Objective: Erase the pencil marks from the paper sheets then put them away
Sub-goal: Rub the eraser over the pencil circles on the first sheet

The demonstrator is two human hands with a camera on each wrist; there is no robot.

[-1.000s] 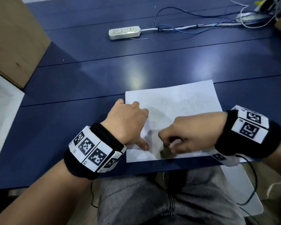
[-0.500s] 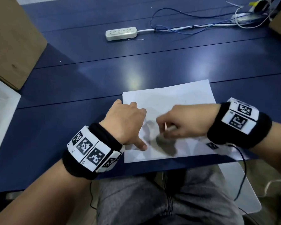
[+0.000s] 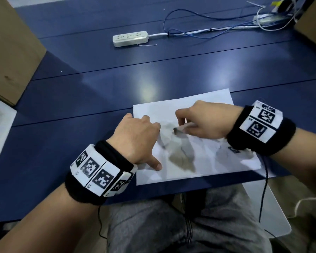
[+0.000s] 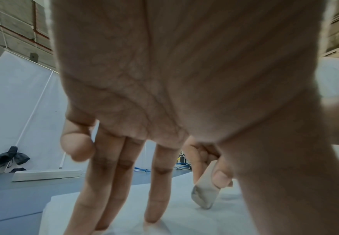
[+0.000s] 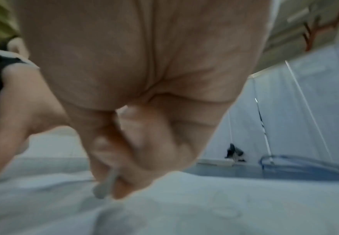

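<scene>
A white paper sheet [image 3: 208, 157] lies on the blue table [image 3: 80, 147] near its front edge. My left hand [image 3: 137, 139] presses straight fingers [image 4: 156, 190] onto the sheet's left part [image 4: 184, 219], thumb spread toward me. My right hand [image 3: 199, 123] pinches a small white eraser [image 3: 178, 131] with a grey, dirty tip and holds that tip on the paper's middle. The eraser [image 4: 205, 195] shows clearly in the left wrist view, tilted, tip down. In the blurred right wrist view the eraser [image 5: 104, 187] pokes out below the curled fingers onto the sheet [image 5: 205, 206].
A white power strip [image 3: 130, 38] and blue and white cables [image 3: 208, 31] lie at the table's far side. Cardboard boxes stand at the far left [image 3: 11, 52] and far right [image 3: 312, 24]. Another white sheet [image 3: 266, 212] hangs over the front edge at the right.
My right hand has carried the eraser from the sheet's near edge away from me to its middle. The left hand has kept pressing the same spot.
</scene>
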